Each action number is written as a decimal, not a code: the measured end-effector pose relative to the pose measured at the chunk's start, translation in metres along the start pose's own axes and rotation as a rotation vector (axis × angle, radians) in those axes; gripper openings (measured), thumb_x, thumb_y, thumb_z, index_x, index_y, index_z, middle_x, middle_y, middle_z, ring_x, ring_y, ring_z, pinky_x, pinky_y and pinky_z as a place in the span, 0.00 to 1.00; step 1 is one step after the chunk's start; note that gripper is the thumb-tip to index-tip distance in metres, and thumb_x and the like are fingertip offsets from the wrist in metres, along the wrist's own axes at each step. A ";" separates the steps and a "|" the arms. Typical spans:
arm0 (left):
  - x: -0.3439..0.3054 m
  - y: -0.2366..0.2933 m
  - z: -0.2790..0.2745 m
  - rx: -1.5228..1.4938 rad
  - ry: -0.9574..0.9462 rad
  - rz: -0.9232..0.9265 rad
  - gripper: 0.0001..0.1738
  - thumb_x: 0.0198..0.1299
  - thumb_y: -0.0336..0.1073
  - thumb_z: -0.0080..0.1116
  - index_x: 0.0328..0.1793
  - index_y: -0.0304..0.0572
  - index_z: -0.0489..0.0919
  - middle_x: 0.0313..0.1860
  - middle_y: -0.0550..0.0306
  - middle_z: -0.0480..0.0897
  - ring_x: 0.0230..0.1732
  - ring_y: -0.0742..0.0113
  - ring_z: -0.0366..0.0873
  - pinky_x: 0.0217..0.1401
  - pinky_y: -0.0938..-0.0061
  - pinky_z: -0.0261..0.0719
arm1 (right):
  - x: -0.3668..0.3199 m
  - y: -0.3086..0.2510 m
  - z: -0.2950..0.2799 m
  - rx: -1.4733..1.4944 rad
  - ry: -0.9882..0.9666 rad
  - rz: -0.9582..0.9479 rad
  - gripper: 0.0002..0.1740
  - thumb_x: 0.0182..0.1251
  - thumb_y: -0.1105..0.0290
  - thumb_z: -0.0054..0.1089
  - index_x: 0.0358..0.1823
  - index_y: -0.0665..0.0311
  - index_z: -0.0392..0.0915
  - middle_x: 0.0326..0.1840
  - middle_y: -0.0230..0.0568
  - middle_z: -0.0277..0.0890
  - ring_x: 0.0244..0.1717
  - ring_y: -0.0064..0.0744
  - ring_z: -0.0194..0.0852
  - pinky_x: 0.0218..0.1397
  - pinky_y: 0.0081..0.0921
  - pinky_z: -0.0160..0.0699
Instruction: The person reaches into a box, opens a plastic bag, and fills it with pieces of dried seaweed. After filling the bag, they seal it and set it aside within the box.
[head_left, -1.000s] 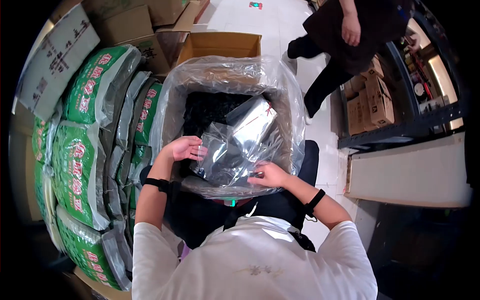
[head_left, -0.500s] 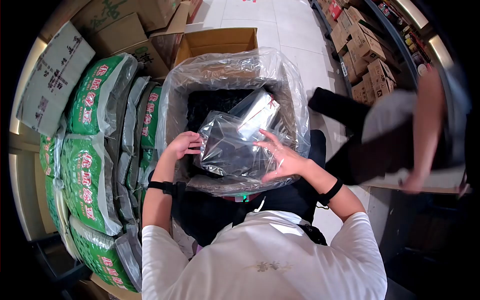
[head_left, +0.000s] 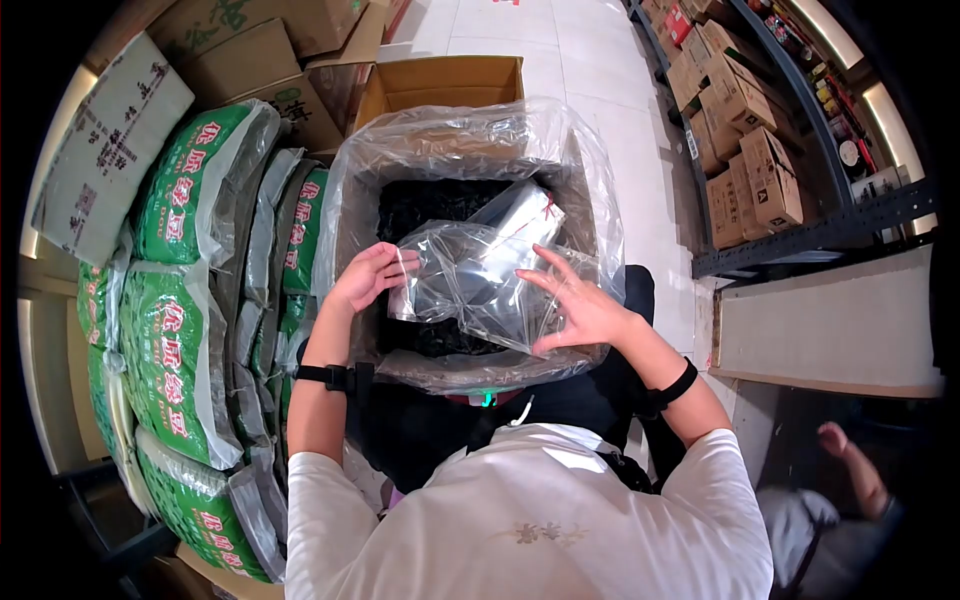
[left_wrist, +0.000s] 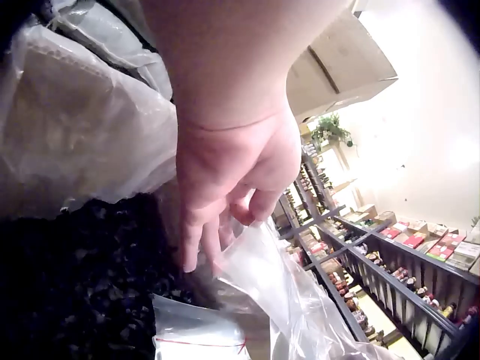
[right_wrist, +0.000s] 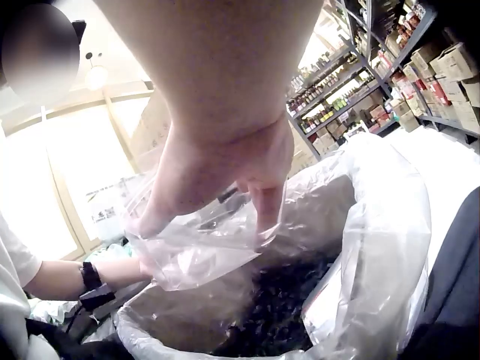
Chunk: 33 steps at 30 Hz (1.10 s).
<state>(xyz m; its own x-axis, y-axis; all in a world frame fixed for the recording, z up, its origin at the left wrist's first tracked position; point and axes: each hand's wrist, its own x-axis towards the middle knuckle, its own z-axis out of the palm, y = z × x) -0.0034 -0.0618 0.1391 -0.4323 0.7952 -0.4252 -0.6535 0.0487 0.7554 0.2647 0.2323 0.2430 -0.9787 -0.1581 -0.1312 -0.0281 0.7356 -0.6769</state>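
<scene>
A clear plastic bag (head_left: 455, 285) stretches between both hands above a plastic-lined cardboard box. My left hand (head_left: 368, 278) pinches the bag's edge at its left side; in the left wrist view the bag hangs from its thumb and fingers. My right hand (head_left: 585, 305) is spread wide at the bag's other side, thumb and fingers apart, with the film drawn across them in the right wrist view. Below lies dark, loose, crinkled stuff (head_left: 415, 205) in the box. On it rests a stack of flat clear bags (head_left: 530, 212) tied with a red string, partly hidden by the held bag.
The box's clear liner (head_left: 590, 190) folds over its rim. Stacked green printed sacks (head_left: 165, 320) stand close on the left, with cardboard boxes (head_left: 245, 75) behind. A shelf (head_left: 820, 245) with cartons runs along the right. Another person's arm (head_left: 860, 470) shows at lower right.
My right hand has risen from the bag's lower edge and spread its fingers. The bag has been lifted and widened between the hands. The other person has walked past on the right toward the lower right.
</scene>
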 end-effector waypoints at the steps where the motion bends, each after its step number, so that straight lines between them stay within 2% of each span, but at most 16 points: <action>1: 0.000 0.000 0.000 -0.002 0.024 -0.009 0.10 0.75 0.37 0.45 0.47 0.40 0.74 0.61 0.38 0.77 0.65 0.48 0.75 0.60 0.59 0.80 | 0.000 0.001 -0.002 -0.049 0.027 -0.029 0.61 0.42 0.35 0.75 0.77 0.44 0.53 0.80 0.53 0.38 0.72 0.64 0.59 0.65 0.49 0.73; 6: -0.004 0.004 0.008 0.027 0.034 0.020 0.13 0.76 0.41 0.43 0.49 0.38 0.72 0.59 0.38 0.79 0.58 0.51 0.81 0.55 0.62 0.84 | -0.003 -0.004 -0.015 -0.049 0.031 -0.068 0.61 0.44 0.37 0.75 0.78 0.45 0.52 0.81 0.54 0.38 0.72 0.64 0.57 0.66 0.47 0.73; 8: -0.003 0.007 0.014 0.254 0.105 -0.064 0.16 0.76 0.46 0.44 0.48 0.39 0.71 0.54 0.41 0.82 0.51 0.56 0.84 0.43 0.70 0.85 | -0.004 -0.009 -0.021 0.273 -0.065 0.108 0.60 0.46 0.38 0.75 0.79 0.46 0.50 0.80 0.55 0.40 0.73 0.64 0.55 0.68 0.46 0.71; 9: -0.003 0.009 0.018 0.252 0.105 -0.063 0.16 0.76 0.46 0.44 0.48 0.39 0.71 0.54 0.41 0.82 0.51 0.56 0.84 0.43 0.70 0.85 | -0.005 -0.006 -0.021 0.271 -0.067 0.108 0.60 0.46 0.38 0.75 0.79 0.46 0.50 0.80 0.55 0.40 0.73 0.64 0.55 0.68 0.46 0.71; 11: -0.005 0.010 0.023 0.441 0.146 -0.112 0.14 0.76 0.47 0.44 0.49 0.44 0.70 0.47 0.45 0.85 0.42 0.62 0.86 0.30 0.78 0.81 | -0.008 0.002 -0.017 0.264 -0.017 0.016 0.54 0.55 0.42 0.70 0.79 0.48 0.50 0.80 0.57 0.42 0.74 0.62 0.56 0.70 0.45 0.68; 12: -0.004 0.008 0.022 0.439 0.147 -0.112 0.14 0.76 0.47 0.44 0.49 0.44 0.70 0.47 0.45 0.85 0.42 0.62 0.86 0.30 0.78 0.81 | -0.010 0.004 -0.016 0.263 -0.019 0.016 0.54 0.55 0.42 0.70 0.79 0.48 0.50 0.80 0.57 0.42 0.74 0.62 0.56 0.70 0.45 0.68; 14: -0.004 0.003 0.021 0.411 0.140 -0.131 0.14 0.76 0.48 0.42 0.47 0.47 0.68 0.43 0.47 0.86 0.37 0.67 0.87 0.21 0.83 0.72 | -0.012 0.005 -0.015 0.213 -0.089 0.036 0.42 0.65 0.46 0.61 0.77 0.50 0.56 0.79 0.56 0.47 0.76 0.59 0.52 0.73 0.45 0.64; 18: -0.004 -0.002 0.024 0.399 0.095 -0.147 0.13 0.77 0.48 0.42 0.46 0.48 0.66 0.41 0.48 0.86 0.35 0.69 0.86 0.21 0.83 0.71 | -0.009 0.004 -0.002 0.198 -0.210 0.026 0.30 0.74 0.51 0.51 0.74 0.50 0.63 0.79 0.53 0.50 0.78 0.58 0.48 0.76 0.46 0.58; 20: -0.004 -0.004 0.027 0.375 0.051 -0.110 0.12 0.77 0.47 0.41 0.45 0.49 0.66 0.42 0.47 0.86 0.35 0.68 0.86 0.21 0.82 0.71 | -0.005 0.004 0.007 0.042 -0.169 -0.184 0.26 0.76 0.53 0.48 0.72 0.50 0.66 0.79 0.50 0.52 0.78 0.54 0.48 0.77 0.45 0.55; 22: -0.004 -0.007 0.033 0.358 0.013 -0.126 0.12 0.77 0.47 0.42 0.45 0.50 0.66 0.42 0.47 0.86 0.35 0.68 0.86 0.22 0.82 0.71 | -0.002 0.007 0.016 -0.030 -0.168 -0.208 0.26 0.76 0.54 0.48 0.73 0.49 0.64 0.79 0.50 0.51 0.78 0.55 0.50 0.79 0.44 0.52; 24: -0.006 -0.012 0.035 0.342 -0.024 -0.143 0.11 0.76 0.47 0.42 0.45 0.50 0.66 0.42 0.46 0.86 0.35 0.67 0.86 0.23 0.81 0.72 | 0.006 0.004 0.020 0.146 -0.180 -0.196 0.28 0.76 0.54 0.49 0.74 0.47 0.61 0.80 0.49 0.50 0.79 0.53 0.49 0.79 0.45 0.52; 26: -0.007 -0.018 0.037 0.336 -0.110 -0.154 0.12 0.75 0.47 0.44 0.46 0.49 0.66 0.45 0.44 0.86 0.40 0.64 0.86 0.26 0.79 0.73 | 0.008 -0.006 0.023 0.138 -0.208 -0.151 0.32 0.75 0.54 0.50 0.76 0.50 0.57 0.80 0.50 0.50 0.78 0.54 0.49 0.79 0.46 0.51; 28: -0.008 -0.019 0.042 0.329 -0.137 -0.158 0.11 0.74 0.46 0.45 0.47 0.49 0.66 0.45 0.45 0.86 0.40 0.64 0.86 0.26 0.80 0.73 | 0.009 -0.013 0.024 0.048 -0.214 -0.224 0.36 0.74 0.51 0.52 0.78 0.55 0.53 0.79 0.53 0.51 0.78 0.53 0.50 0.79 0.43 0.51; 30: -0.011 -0.017 0.047 0.400 -0.076 -0.166 0.12 0.74 0.47 0.47 0.47 0.49 0.68 0.37 0.53 0.86 0.34 0.69 0.85 0.24 0.82 0.70 | 0.010 -0.019 0.025 0.028 -0.286 -0.194 0.44 0.72 0.45 0.51 0.79 0.62 0.47 0.78 0.59 0.51 0.78 0.56 0.49 0.79 0.42 0.51; 32: -0.007 -0.022 0.041 0.447 -0.098 -0.151 0.12 0.74 0.46 0.48 0.46 0.47 0.69 0.35 0.56 0.85 0.33 0.70 0.84 0.24 0.82 0.68 | 0.011 -0.024 0.025 0.201 -0.485 -0.100 0.49 0.71 0.40 0.49 0.79 0.66 0.44 0.77 0.65 0.49 0.78 0.57 0.50 0.79 0.42 0.51; 33: -0.005 -0.026 0.038 0.496 -0.120 -0.136 0.12 0.73 0.46 0.49 0.44 0.46 0.71 0.33 0.59 0.84 0.31 0.71 0.84 0.24 0.83 0.67 | 0.014 -0.017 0.035 0.149 -0.492 -0.187 0.54 0.69 0.36 0.48 0.79 0.69 0.38 0.76 0.69 0.50 0.76 0.58 0.53 0.78 0.42 0.52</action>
<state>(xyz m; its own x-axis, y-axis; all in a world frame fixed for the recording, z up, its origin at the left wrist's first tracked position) 0.0389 -0.0437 0.1408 -0.2713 0.8239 -0.4976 -0.3139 0.4130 0.8549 0.2588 0.1951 0.2271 -0.7478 -0.5931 -0.2983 -0.1279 0.5696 -0.8119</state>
